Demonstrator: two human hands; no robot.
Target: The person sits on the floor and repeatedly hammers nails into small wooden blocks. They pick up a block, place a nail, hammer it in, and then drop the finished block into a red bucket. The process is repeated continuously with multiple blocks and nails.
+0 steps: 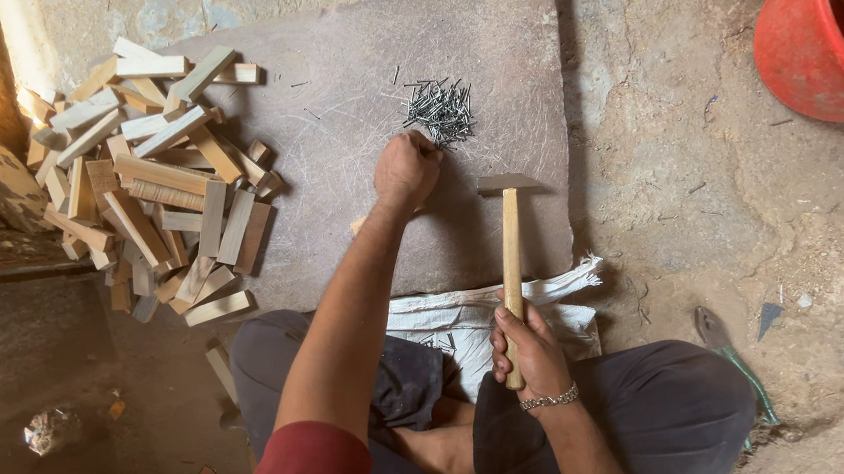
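The left hand (pixel 406 169) is curled into a fist at the near edge of a heap of nails (pixel 441 109); whether the closed fingers pinch a nail cannot be told. The right hand (pixel 526 349) is wrapped around the lower end of a hammer (pixel 512 244) with a wooden handle — its metal head hangs over the stone slab (pixel 355 71), just right of the left fist. A small bit of wood peeks out under the left wrist. Bare slab lies between the nails and the pile of wood blocks (pixel 151 171) well to the left, which spills over the slab's left edge. A white sack (pixel 456 320) covers the slab's near edge by the knees. Right of the slab the ground is rough dirt — a red bucket (pixel 817 57) at the top corner.
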